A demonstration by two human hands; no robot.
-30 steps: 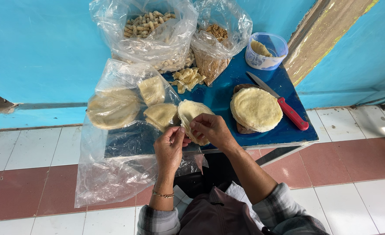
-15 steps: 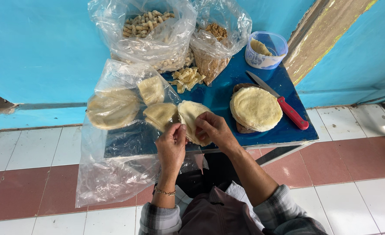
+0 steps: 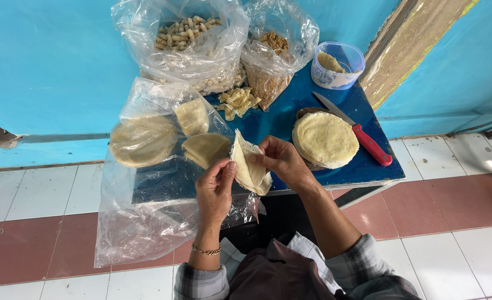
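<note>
Now lifted upright off the table (image 3: 290, 119), folded wrapper (image 3: 248, 165) pinched between left hand (image 3: 215, 191) and right hand (image 3: 282, 161), both gripping it.

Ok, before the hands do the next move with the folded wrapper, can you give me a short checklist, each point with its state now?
1. Both hands on the wrapper: ok. The left hand pinches one edge of the folded wrapper, and the right hand holds its top.
2. Wrapper intact: cannot tell. No tear shows, but fingers hide part of it.
3. Filling inside the wrapper: cannot tell. The fold hides it.
4. More wrappers ready: ok. A round stack lies on the blue table.
5. Knife away from the hands: ok. It lies beyond the stack, untouched.
6. Finished pieces kept apart: ok. They rest on the clear plastic sheet.
</note>
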